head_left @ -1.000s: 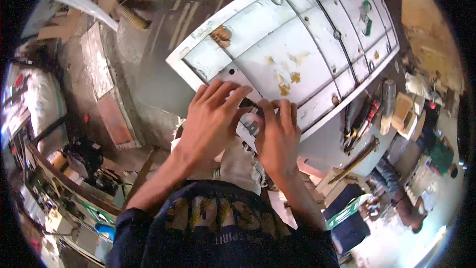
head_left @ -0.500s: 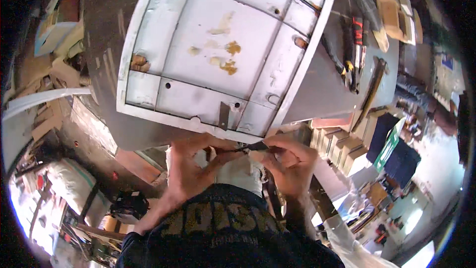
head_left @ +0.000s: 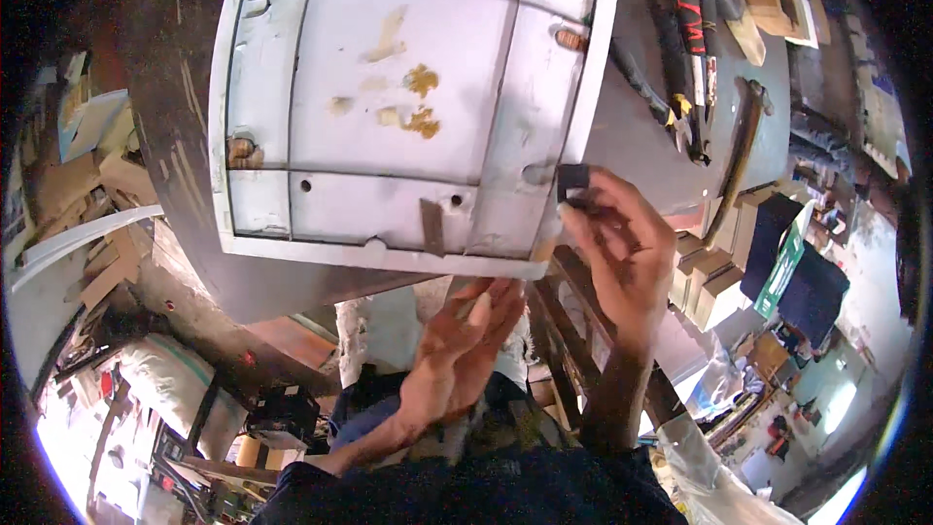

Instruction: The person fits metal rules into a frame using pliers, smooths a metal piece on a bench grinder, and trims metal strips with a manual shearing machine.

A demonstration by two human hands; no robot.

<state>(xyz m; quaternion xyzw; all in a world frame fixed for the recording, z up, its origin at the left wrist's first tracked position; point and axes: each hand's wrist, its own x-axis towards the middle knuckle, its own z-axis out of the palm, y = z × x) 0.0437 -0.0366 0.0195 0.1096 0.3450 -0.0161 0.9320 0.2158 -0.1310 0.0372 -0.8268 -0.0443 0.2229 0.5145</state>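
Note:
A white framed panel (head_left: 389, 204) with ribs, holes and brown stains lies in front of me on a dark worktable. My right hand (head_left: 627, 248) is raised at its near right corner, pinching a small dark square piece (head_left: 574, 177) between thumb and fingers. Below the panel's near edge is my left hand (head_left: 457, 355), its fingers stretched out and nothing visible in it; the fingertips come close to the edge. A narrow grey-brown strip (head_left: 431, 227) rests on the panel by a small hole.
Right of the panel, pliers (head_left: 677, 122) with yellow on them, red-and-black handled tools (head_left: 692, 29) and a hammer (head_left: 743, 141) lie on the table (head_left: 632, 156). Cardboard boxes (head_left: 714, 282) stand at the right. A stuffed white sack (head_left: 165, 379) lies lower left.
Both hands were together at the panel's near edge; they are now apart. My right hand has moved up and right with the dark square piece. The panel appears further left in view.

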